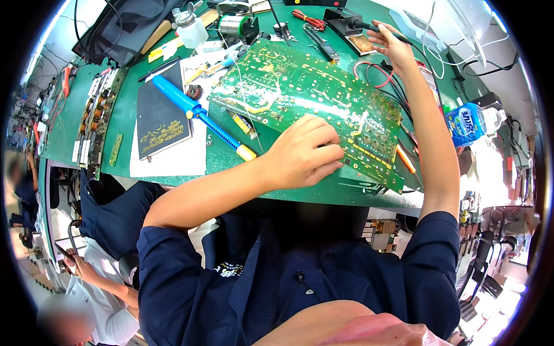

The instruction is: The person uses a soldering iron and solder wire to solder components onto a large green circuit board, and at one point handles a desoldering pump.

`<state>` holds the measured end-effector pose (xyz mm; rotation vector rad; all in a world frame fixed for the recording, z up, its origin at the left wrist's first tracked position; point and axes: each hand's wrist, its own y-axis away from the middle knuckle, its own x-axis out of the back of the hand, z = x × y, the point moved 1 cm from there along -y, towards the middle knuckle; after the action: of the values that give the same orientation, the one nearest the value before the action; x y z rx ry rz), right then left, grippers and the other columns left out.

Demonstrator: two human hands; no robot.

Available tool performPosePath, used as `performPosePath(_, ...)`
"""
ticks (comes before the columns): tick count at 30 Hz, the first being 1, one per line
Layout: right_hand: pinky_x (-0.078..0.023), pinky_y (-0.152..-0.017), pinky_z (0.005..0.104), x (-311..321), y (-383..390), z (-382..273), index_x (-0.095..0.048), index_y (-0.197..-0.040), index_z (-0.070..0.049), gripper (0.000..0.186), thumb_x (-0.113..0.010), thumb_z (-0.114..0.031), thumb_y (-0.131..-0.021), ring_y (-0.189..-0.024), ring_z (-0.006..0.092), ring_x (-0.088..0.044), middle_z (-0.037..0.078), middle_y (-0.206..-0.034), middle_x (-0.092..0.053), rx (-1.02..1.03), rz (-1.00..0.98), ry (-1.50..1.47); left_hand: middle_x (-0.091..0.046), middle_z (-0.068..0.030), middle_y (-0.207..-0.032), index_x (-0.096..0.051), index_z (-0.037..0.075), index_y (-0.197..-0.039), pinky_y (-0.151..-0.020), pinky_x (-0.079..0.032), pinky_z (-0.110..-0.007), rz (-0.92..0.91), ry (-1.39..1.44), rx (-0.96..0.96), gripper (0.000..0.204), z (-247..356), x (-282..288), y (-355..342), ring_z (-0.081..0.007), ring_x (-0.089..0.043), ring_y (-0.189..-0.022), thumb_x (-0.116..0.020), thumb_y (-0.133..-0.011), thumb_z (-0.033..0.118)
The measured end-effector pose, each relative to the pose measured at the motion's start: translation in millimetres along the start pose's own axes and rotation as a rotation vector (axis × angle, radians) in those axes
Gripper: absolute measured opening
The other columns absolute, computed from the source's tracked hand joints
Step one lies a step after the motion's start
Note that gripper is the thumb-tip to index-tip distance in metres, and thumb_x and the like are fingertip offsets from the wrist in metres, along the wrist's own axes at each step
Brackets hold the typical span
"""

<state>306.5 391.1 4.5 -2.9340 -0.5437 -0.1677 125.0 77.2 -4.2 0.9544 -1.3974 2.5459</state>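
Observation:
A large green circuit board (300, 86) lies at a slant before me, its solder side up and glossy. My left hand (309, 151) is closed over the board's near edge, fingers curled; what they pinch is hidden. A thin strand of solder wire (238, 72) trails from the spool (234, 26) across the board and disappears behind my left wrist. Up at the far right, my right hand (392, 46) grips the black handle of a soldering iron (369, 26), whose front end is at the iron stand (340, 22).
Left of the board lie a blue solder sucker (182, 98) and a dark notebook (164, 115). A long component-filled board (98, 121) stands further left. Behind are a clear dispenser bottle (190, 29) and red cable (309, 20). A blue package (464, 124) sits right. Another person (95, 282) sits at lower left.

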Motion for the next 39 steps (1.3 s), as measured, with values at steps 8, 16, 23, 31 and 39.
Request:
performPosePath(8, -0.048, -0.079, 0.0269, 5, -7, -9, -0.057, -0.126, -0.01, 0.039, -0.051, -0.034, -0.096, -0.095, 0.0137, -0.062, 0.009, -0.11, -0.066, 0.057, -0.042, 0.288, -0.054, -0.0059, -0.082, -0.06, 0.008, -0.078, -0.07, -0.042, -0.037, 0.004, 0.004, -0.003, 0.023, -1, -1, 2, -0.0264, -0.054, -0.079, -0.078, -0.063, 0.009)
performPosePath(16, -0.051, -0.083, 0.0272, 5, 12, 16, -0.036, -0.138, 0.0, 0.058, -0.048, -0.04, -0.097, -0.097, 0.0175, -0.061, 0.016, -0.123, -0.058, -0.261, -0.111, -0.354, -0.054, -0.0063, -0.081, -0.06, 0.007, -0.077, -0.068, -0.043, -0.037, 0.012, -0.001, -0.029, 0.023, -2, -2, 1, -0.0268, -0.055, -0.077, -0.079, -0.063, 0.009)
performPosePath(23, -0.056, -0.063, 0.0239, -7, 29, 16, -0.052, -0.114, 0.014, 0.077, -0.039, -0.059, -0.094, -0.072, 0.0203, -0.065, 0.018, -0.095, -0.065, -0.46, -0.333, -0.7, -0.056, -0.0067, -0.08, -0.061, 0.007, -0.075, -0.065, -0.043, -0.036, 0.003, -0.042, -0.054, 0.024, -4, -4, 2, -0.0262, -0.056, -0.074, -0.08, -0.061, 0.007)
performPosePath(31, -0.052, -0.081, 0.0314, -20, 97, -37, -0.057, -0.113, 0.001, 0.044, -0.052, -0.04, -0.096, -0.088, 0.0176, -0.062, 0.013, -0.103, -0.065, -0.242, -0.177, -0.154, -0.057, -0.0068, -0.079, -0.061, 0.006, -0.076, -0.063, -0.042, -0.034, 0.01, -0.039, -0.12, 0.024, -7, -12, -1, -0.0254, -0.055, -0.072, -0.079, -0.06, 0.003)
performPosePath(39, -0.051, -0.085, 0.0315, -2, 237, -84, -0.058, -0.117, 0.002, 0.039, -0.047, -0.03, -0.099, -0.105, 0.021, -0.061, 0.014, -0.107, -0.065, 0.386, -0.08, 0.145, -0.06, -0.011, -0.087, -0.063, 0.004, -0.086, -0.065, -0.045, -0.032, -0.035, -0.069, -0.112, 0.026, 2, 4, 0, -0.0248, -0.057, -0.076, -0.079, -0.067, 0.011)
